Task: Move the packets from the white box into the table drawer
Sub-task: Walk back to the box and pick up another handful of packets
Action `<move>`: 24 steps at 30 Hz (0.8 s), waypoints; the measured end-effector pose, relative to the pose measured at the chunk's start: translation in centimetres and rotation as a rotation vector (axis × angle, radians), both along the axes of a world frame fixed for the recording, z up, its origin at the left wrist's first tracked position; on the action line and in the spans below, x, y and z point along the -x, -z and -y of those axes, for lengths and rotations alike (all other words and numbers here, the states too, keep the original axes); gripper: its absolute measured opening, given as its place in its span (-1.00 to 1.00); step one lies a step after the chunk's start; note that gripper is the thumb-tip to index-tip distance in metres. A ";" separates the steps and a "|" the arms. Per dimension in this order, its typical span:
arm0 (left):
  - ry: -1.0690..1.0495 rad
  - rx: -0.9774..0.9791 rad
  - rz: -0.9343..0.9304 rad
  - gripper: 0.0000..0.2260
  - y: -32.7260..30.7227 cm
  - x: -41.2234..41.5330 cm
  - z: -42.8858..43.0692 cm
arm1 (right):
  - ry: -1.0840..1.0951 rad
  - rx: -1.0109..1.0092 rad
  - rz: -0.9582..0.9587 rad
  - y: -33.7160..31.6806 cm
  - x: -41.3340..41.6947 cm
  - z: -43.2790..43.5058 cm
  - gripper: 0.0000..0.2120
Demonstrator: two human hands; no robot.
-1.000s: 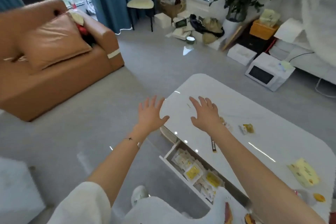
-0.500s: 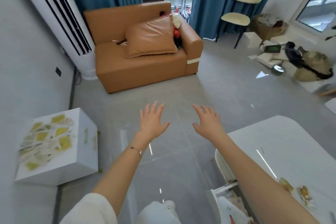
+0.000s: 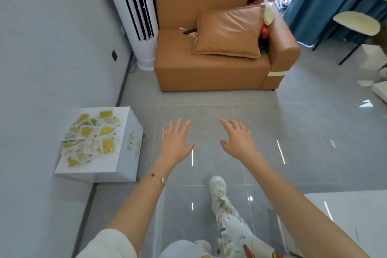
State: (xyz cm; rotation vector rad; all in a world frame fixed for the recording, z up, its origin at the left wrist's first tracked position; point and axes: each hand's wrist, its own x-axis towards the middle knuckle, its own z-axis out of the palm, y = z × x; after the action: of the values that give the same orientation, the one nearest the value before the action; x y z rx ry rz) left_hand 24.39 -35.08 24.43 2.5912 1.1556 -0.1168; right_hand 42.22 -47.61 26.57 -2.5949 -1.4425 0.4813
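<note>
Grey floor tiles (image 3: 303, 132) separate you from the white box (image 3: 127, 163), which stands at your left against the wall (image 3: 41, 48). Packets (image 3: 92, 140) lie heaped across its top. Your left hand (image 3: 177, 142) and right hand (image 3: 237, 140) hover over the floor, fingers spread, holding nothing. Turn toward the box, lower both hands, and gather a small stack squarely between the palms so that no packet slides off. The table (image 3: 351, 211) corner shows at lower right; its drawer is out of view.
</note>
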 end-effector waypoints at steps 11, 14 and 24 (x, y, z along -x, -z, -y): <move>-0.480 0.050 -0.045 -0.31 2.2 2.3 -13.1 | -0.442 0.031 0.026 1.2 -3.2 -21.3 -0.33; -0.647 0.072 -0.006 -0.33 2.6 3.5 -15.4 | -0.563 0.034 0.058 0.9 -3.4 -26.4 -0.34; -0.999 0.077 0.077 -0.31 4.6 9.5 -21.8 | -0.818 0.061 0.028 2.1 1.6 -42.4 -0.33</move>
State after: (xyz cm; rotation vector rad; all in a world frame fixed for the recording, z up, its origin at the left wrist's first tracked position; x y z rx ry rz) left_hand 14.86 -13.32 19.79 1.6612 2.1738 0.1536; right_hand 40.59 -5.21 24.44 -1.9376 -2.4963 0.5646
